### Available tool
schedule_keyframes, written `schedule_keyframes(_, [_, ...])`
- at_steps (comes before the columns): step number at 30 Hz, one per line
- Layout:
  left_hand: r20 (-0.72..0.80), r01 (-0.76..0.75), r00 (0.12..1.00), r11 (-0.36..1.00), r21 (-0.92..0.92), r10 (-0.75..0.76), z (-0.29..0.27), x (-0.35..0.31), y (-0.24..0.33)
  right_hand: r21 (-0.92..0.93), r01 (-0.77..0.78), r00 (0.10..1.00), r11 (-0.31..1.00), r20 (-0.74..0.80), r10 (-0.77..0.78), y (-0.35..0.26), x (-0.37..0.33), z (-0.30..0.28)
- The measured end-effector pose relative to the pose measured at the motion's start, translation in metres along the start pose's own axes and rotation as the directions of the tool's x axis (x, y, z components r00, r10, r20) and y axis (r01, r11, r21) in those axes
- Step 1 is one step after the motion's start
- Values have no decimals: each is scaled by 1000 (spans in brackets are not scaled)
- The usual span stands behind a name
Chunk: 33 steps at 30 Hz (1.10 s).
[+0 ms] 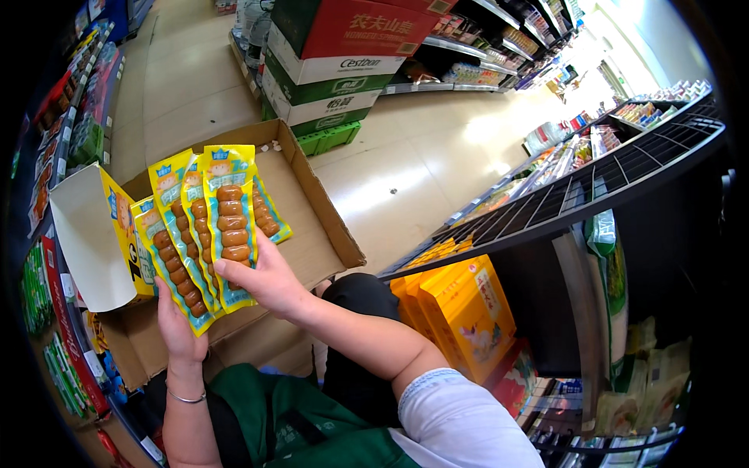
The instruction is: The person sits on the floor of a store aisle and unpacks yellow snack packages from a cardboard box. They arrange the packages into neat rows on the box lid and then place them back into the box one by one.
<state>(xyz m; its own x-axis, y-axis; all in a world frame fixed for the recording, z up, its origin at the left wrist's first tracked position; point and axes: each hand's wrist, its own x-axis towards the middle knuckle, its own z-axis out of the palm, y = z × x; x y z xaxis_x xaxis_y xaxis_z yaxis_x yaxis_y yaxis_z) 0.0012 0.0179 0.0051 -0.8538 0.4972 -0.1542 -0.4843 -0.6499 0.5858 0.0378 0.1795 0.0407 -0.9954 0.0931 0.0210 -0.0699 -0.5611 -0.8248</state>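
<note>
In front of me is a fan of several yellow and teal sausage packets [232, 222], their clear windows showing brown segmented sausages. My left hand [181, 324], with a thin bracelet at the wrist, supports the lower left edge of the bunch. My right hand [264, 274] grips the right-hand packets, thumb across the front one. Beneath them lies an open brown cardboard box [331, 222], with small white bits near its far corner. A yellow carton with a raised white flap [87, 234] stands at the box's left side, against the left packets.
Stocked shelves [74, 312] line my left. Beyond the box, red, white and green cartons [335, 58] are stacked beside a green crate [331, 139]. A black wire rack [593, 187] juts in from the right, above orange-yellow gift boxes [468, 312]. Tiled floor [382, 175] runs between.
</note>
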Motion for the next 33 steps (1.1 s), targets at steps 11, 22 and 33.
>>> schedule_keyframes(11, [34, -35, 999, 999, -15, 36, -1, 1, -1, 19, -9, 1000, 1000, 14, 9, 3, -1, -3])
schedule_keyframes(22, [-15, -41, 999, 999, 12, 41, 0, 0, -2, -2, 22, 1000, 1000, 2, -22, 4, 0, -3])
schedule_keyframes(33, [-55, -51, 997, 998, 46, 53, 1, 2, -1, 47, -37, 999, 998, -14, 38, 2, 2, -4])
